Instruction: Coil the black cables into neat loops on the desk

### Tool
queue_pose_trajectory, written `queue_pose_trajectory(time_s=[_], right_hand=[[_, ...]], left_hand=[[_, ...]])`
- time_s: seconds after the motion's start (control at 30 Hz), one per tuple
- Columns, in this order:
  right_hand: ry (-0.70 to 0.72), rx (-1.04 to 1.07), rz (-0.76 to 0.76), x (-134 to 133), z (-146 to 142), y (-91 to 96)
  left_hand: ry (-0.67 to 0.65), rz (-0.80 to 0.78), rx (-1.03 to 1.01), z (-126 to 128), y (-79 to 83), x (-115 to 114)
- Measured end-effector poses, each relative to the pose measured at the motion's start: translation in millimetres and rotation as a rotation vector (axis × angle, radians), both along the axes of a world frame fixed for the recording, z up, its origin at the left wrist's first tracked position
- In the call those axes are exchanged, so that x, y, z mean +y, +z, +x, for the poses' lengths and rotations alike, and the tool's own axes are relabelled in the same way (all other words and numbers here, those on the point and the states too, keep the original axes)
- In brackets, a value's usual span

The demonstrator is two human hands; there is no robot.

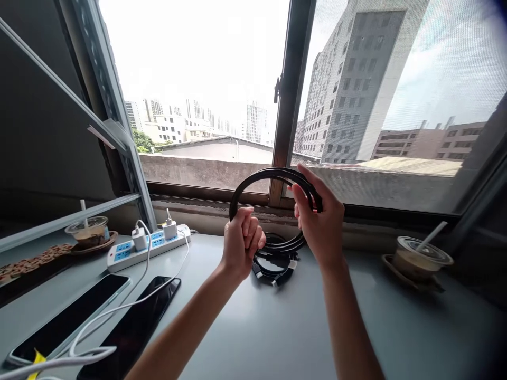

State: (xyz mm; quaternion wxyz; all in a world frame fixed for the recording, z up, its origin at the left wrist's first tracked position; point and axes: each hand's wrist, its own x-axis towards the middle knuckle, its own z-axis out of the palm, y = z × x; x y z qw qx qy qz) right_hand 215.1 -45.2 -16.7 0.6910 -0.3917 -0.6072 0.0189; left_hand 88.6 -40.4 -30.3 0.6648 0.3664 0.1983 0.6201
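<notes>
Both my hands hold up a coil of black cable (261,178) in front of the window. My left hand (241,240) is closed in a fist round the coil's lower left side. My right hand (322,219) grips the upper right side, fingers wrapped over the strands. The loop stands roughly upright above the grey table (277,327). Just behind and below my hands, a second, smaller coil of black cable (275,266) with its plug ends lies flat on the table.
A white power strip (148,245) with two chargers sits at the left, white cables running to two dark phones (137,322) near the front left. A lidded drink cup (89,232) stands far left, another cup (423,256) with a straw at right. The window frame (287,100) is close behind.
</notes>
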Motion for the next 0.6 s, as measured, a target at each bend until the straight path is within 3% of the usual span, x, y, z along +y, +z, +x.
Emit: queue_pose_trajectory(time_s=[0.17,0.3,0.4,0.5,0.6], right_hand=[[-0.022,-0.002,0.053,5.3,5.0,-3.4],[-0.068,-0.012,0.118,9.2,6.3,-5.5],[-0.029,-0.044,0.132,11.6,4.7,-5.7],[0.006,-0.117,0.141,11.5,-0.2,-4.2],[0.003,-0.179,0.168,8.4,-5.6,-2.1]], left_hand=[[0.037,0.123,0.197,-12.4,4.0,10.3],[-0.189,0.268,0.408,-31.8,14.8,19.4],[-0.296,0.254,0.386,-40.9,21.9,20.8],[-0.227,0.177,0.361,-42.0,23.1,19.8],[-0.011,0.185,0.422,-39.7,20.1,20.3]])
